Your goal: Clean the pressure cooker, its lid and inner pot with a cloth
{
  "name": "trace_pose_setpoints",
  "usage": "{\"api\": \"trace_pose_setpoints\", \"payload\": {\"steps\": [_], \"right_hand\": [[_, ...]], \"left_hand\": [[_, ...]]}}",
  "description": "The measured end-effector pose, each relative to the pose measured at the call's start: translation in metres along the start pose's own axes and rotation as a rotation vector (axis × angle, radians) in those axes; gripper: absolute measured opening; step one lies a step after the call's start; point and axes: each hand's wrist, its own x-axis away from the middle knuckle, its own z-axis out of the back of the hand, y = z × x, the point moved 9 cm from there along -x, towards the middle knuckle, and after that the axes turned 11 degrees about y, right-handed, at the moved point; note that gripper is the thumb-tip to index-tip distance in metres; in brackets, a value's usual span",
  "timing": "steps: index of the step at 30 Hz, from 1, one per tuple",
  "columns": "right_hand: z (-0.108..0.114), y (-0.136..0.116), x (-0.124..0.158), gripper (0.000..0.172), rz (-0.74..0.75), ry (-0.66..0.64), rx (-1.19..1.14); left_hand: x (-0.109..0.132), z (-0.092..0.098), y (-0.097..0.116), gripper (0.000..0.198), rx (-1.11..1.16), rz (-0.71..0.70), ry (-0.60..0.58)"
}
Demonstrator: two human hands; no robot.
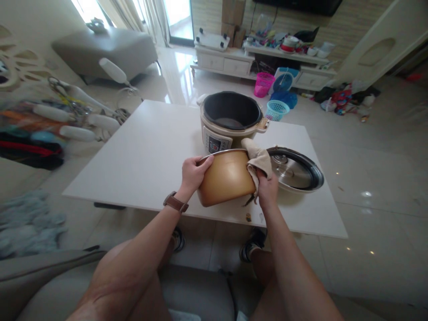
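Note:
A gold-brown inner pot (227, 176) is held tilted over the near edge of the white table. My left hand (195, 176) grips its left rim, thumb on the outer wall. On the pot's right side, my right hand (267, 187) is closed on a beige cloth (259, 160), which is pressed against the rim. Behind the pot stands the pressure cooker body (204, 120), with its dark round cavity uncovered and a control panel on the front. To the right, the cooker lid (296, 171) lies with its metal inner side up. The inside of the pot is hidden from me.
The white table (133, 156) spans the space before my knees. Beyond it are a pink basket (264, 84), a light-blue basket (277, 109) and a low white cabinet (222, 62). A lamp-like fixture with white arms (90, 120) is at the left, beside a grey ottoman (110, 51).

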Motion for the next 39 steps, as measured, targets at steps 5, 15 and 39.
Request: {"api": "trace_pose_setpoints", "payload": {"steps": [5,15,39], "right_hand": [[-0.014,-0.055,0.027,0.048,0.433,-0.206,0.123],[-0.025,-0.077,0.049,0.048,0.639,-0.333,0.134],[-0.002,0.055,0.003,0.05,-0.36,0.111,-0.142]], "left_hand": [[-0.001,0.0,-0.004,0.058,0.037,0.016,-0.045],[-0.004,0.002,-0.019,0.061,0.105,0.069,-0.074],[-0.001,0.014,-0.058,0.069,0.313,0.136,0.011]]}}
